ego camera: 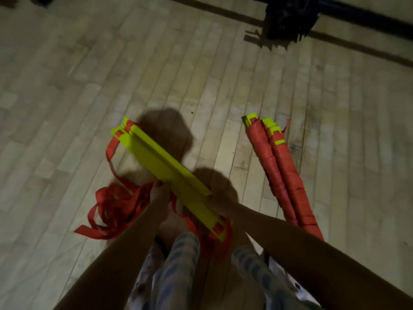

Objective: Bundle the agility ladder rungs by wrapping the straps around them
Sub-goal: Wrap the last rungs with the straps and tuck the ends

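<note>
left hand (158,191): grips yellow rungs (163,167)
right hand (218,203): grips rungs too
loose red straps (116,205): floor, left
wrapped bundles (283,175): right

Surface: we record a pale wooden plank floor (89,86), dimly lit.
Left of centre: we note loose red straps (116,204) heaped on the boards.
Right: we see two strap-wrapped bundles (283,175) lying side by side, touching.
Far edge: we note a dark object (288,19), not identifiable.
</note>
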`<control>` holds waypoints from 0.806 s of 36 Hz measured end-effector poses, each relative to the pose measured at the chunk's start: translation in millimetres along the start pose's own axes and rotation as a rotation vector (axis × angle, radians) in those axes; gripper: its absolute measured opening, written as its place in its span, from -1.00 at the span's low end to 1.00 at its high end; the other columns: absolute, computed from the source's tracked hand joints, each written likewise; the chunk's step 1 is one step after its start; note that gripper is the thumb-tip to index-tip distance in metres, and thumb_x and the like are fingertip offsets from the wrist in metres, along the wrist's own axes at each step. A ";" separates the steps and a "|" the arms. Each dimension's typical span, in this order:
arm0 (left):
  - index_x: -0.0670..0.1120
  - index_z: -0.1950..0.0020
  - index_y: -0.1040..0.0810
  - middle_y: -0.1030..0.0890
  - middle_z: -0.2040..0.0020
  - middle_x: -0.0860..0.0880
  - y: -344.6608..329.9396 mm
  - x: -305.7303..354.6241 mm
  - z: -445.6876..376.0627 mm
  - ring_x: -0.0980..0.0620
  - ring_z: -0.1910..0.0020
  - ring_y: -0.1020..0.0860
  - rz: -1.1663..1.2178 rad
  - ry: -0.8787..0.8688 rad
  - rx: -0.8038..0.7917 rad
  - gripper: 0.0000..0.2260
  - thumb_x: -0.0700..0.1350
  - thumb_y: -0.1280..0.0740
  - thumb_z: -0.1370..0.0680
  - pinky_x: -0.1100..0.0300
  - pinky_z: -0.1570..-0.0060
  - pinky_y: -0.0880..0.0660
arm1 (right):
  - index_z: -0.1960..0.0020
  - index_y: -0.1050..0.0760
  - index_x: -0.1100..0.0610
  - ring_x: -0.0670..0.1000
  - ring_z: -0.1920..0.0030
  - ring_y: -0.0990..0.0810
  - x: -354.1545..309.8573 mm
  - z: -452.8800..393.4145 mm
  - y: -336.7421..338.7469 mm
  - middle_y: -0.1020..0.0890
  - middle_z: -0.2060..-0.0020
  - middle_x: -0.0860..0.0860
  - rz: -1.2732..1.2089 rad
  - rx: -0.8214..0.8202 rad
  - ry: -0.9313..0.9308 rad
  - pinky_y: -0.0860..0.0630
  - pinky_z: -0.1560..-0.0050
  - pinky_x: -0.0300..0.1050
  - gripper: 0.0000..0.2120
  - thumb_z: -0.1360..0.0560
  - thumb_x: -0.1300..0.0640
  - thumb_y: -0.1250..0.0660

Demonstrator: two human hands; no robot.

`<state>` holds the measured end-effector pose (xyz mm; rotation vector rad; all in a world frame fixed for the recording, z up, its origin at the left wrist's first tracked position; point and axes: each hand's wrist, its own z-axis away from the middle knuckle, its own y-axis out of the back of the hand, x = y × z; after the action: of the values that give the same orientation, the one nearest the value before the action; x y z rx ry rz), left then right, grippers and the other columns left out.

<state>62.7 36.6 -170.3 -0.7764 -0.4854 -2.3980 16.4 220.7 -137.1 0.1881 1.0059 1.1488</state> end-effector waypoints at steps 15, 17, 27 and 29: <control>-0.07 -0.14 -0.45 -0.53 -0.10 -0.16 0.2 162.3 146.8 -0.09 -0.02 -0.51 0.153 -0.140 -0.160 -0.78 0.05 -0.16 -0.65 -0.04 0.01 -0.52 | 0.05 -0.55 0.05 0.09 -0.04 -0.59 -123.8 93.5 147.4 -0.62 0.06 0.09 -0.125 0.074 0.097 -0.36 0.12 -0.17 -0.89 -0.50 0.03 -0.41; -0.18 -0.30 -0.46 -0.55 -0.14 -0.18 4.3 186.4 166.5 -0.11 -0.11 -0.55 0.062 -0.173 -0.190 -0.62 0.07 -0.25 -0.62 0.01 -0.05 -0.50 | -0.08 -0.57 0.14 0.01 0.04 -0.57 -139.0 111.9 168.4 -0.63 0.04 0.07 -0.145 0.110 0.152 -0.35 0.17 -0.20 -0.78 -0.51 0.04 -0.41; -0.05 -0.25 -0.59 -0.57 -0.25 -0.22 52.7 250.3 320.2 -0.22 -0.30 -0.46 -0.542 -0.674 0.076 -0.27 0.38 -0.20 -0.27 0.02 -0.30 -0.37 | -0.07 -0.55 0.04 0.01 0.09 -0.62 -174.4 242.8 206.7 -0.63 0.10 -0.01 -0.361 0.347 0.334 -0.51 0.08 -0.10 -0.84 -0.50 0.08 -0.42; -0.07 -0.28 -0.57 -0.53 -0.27 -0.26 52.7 246.9 336.2 -0.23 -0.32 -0.44 -0.603 -0.689 0.074 -0.33 0.40 -0.23 -0.40 0.05 -0.30 -0.36 | -0.13 -0.57 0.07 -0.02 0.07 -0.61 -171.7 257.5 201.7 -0.63 0.08 -0.04 -0.398 0.390 0.344 -0.49 0.13 -0.18 -0.79 -0.51 0.08 -0.41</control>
<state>69.5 61.0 249.4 -1.6135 -1.2160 -2.5514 64.4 259.5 227.1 0.0925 1.4944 0.6233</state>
